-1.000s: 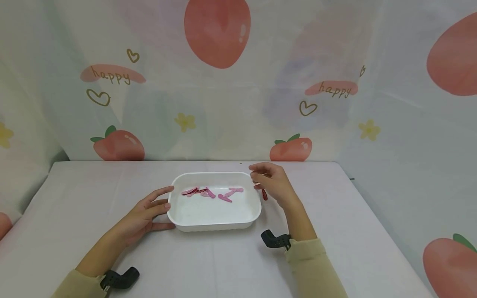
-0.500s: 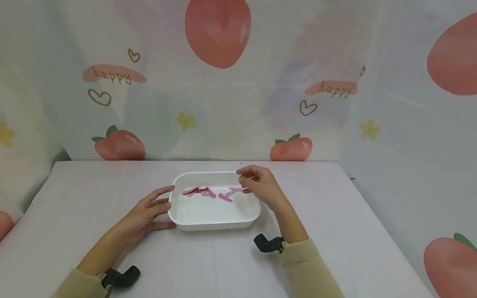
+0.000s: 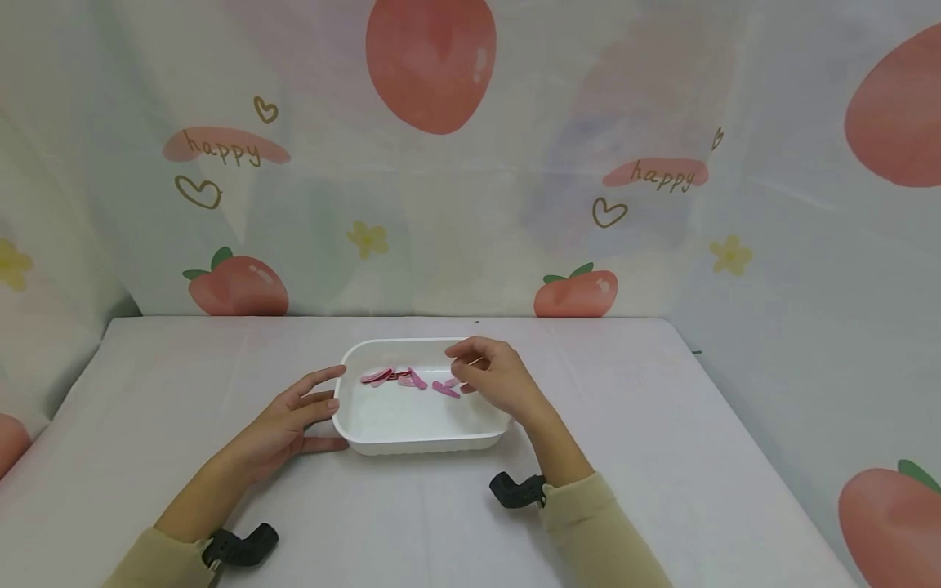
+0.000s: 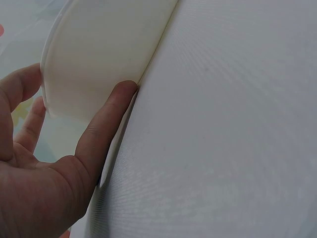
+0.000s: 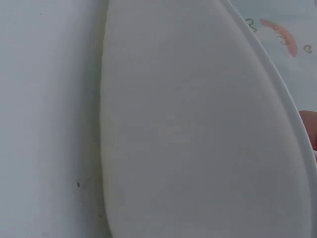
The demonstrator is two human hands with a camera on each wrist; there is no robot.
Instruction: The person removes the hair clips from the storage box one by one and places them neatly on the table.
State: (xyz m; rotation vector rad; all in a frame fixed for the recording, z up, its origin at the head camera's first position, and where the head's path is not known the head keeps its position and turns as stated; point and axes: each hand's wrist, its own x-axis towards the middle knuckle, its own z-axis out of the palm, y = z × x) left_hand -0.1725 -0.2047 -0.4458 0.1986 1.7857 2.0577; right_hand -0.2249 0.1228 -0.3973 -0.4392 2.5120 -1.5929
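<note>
A white rectangular tray [image 3: 419, 447] sits on the table with pink and red hair clips [image 3: 377, 376] scattered inside it. My left hand [image 3: 287, 425] rests against its left end, fingers spread from rim to base. In the left wrist view, one extended finger of the left hand [image 4: 44, 193] meets the wall of the tray [image 4: 99, 64] low down, while others touch the rim. Over the right part of the tray hovers my right hand [image 3: 492, 380], fingers bent, fingertips near a pink hair clip [image 3: 446, 389]. I cannot tell whether it holds anything. The outer tray wall [image 5: 198, 124] fills most of the right wrist view.
A white cloth covers the table [image 3: 412, 523]. Behind it hangs a pale backdrop [image 3: 456, 204] printed with fruit, hearts and lettering. Black wrist devices [image 3: 240, 545] sit at both sleeve cuffs.
My right hand has moved left from beside the tray to over its right part, hiding some pink clips. A red clip seen by that hand earlier is out of sight. The left hand stays put.
</note>
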